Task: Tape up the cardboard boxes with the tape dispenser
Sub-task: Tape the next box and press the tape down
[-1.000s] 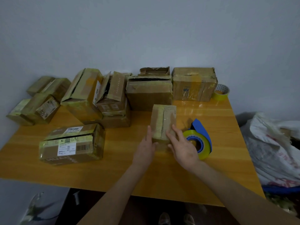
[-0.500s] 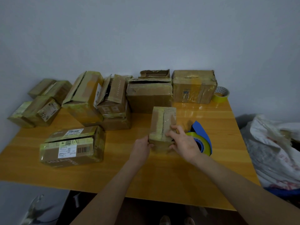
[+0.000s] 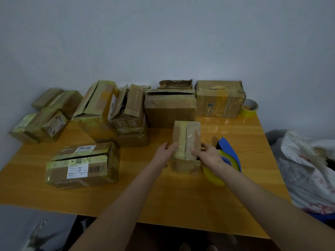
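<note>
the only print that half reads is on the labelled box (image 3: 81,163) lying at the near left of the table (image 3: 163,205): big pale letters along its front start "hua", and the rest blurs out. it also carries a white shipping label with a barcode, a second barcode strip on top and a lone "a", but the small type is too fine to read. a tilted box (image 3: 54,124) at the far left has a sticker whose text is unreadable. the small box (image 3: 186,140) stands at the middle of the table, its top crossed by shiny clear tape. the left hand (image 3: 164,155) grips its left side with the thumb over the top edge, and the right hand (image 3: 210,156) grips its right side with fingers curled onto the top. the tape dispenser (image 3: 229,151), blue with a yellow roll, sits just right of the small box, partly hidden behind the right hand and wrist. a stack of boxes (image 3: 170,109) lines the wall, some with flaps open and dark insides. a loose roll of tape (image 3: 249,108) sits at the far right corner. crumpled plastic bags (image 3: 308,169) are cut off at the right edge.
</note>
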Demonstrator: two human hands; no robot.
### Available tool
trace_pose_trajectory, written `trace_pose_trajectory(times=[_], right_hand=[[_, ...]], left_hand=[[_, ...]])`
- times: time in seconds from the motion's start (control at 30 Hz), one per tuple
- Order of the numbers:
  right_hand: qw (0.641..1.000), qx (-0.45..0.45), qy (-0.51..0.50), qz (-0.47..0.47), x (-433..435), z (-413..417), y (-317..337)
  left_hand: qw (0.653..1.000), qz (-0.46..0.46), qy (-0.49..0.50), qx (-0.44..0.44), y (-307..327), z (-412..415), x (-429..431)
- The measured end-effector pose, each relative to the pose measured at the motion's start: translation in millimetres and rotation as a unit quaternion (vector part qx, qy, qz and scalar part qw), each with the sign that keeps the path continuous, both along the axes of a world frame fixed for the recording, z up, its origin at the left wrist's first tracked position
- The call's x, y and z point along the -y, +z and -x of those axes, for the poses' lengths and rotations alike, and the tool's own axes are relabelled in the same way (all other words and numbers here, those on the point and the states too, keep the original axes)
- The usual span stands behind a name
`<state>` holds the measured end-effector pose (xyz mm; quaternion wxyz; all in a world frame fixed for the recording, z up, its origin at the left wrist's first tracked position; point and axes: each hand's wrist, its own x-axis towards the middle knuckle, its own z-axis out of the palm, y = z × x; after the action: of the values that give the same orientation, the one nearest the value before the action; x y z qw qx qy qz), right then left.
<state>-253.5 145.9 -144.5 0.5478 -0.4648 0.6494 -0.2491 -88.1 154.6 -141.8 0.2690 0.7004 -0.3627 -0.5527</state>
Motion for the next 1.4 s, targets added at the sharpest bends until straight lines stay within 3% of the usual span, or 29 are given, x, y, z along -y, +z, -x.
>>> trace_pose_trajectory(times=[0.13,0.3,0.47,0.6,0.8,1.13,1.3,1.4], right_hand=[[1.0,-0.001,-0.009,0.009,1.9,-8.3,-2.7],[0.996,0.052,-0.065,0.018,1.8,-14.6,3.5],[0.981,-0.041,-0.109,0.158,10.4,-24.7,41.8],[0.96,0.005,-0.119,0.254,23.5,-39.1,88.3],[0.946,0.04,-0.065,0.316,36.3,-86.6,138.2],[0.909,0.13,0.027,0.395,60.9,-253.7,205.0],[0.908,0.113,0.058,0.4,84.9,-382.9,191.9],[0.931,0.092,0.068,0.345,105.6,-464.6,164.5]], left_hand=[[0.999,0.038,0.004,-0.029,-2.3,-2.7,-1.6],[0.988,0.152,-0.007,0.026,7.2,-15.4,-3.6],[0.973,0.23,0.0,0.035,46.3,-11.3,3.2],[0.949,0.31,0.033,0.051,96.2,-14.3,18.5],[0.921,0.374,0.086,0.064,146.3,-54.6,21.4],[0.838,0.493,0.217,0.082,210.2,-211.8,19.2],[0.839,0.477,0.241,0.105,195.1,-342.8,46.1],[0.865,0.439,0.222,0.104,168.8,-422.7,64.3]])
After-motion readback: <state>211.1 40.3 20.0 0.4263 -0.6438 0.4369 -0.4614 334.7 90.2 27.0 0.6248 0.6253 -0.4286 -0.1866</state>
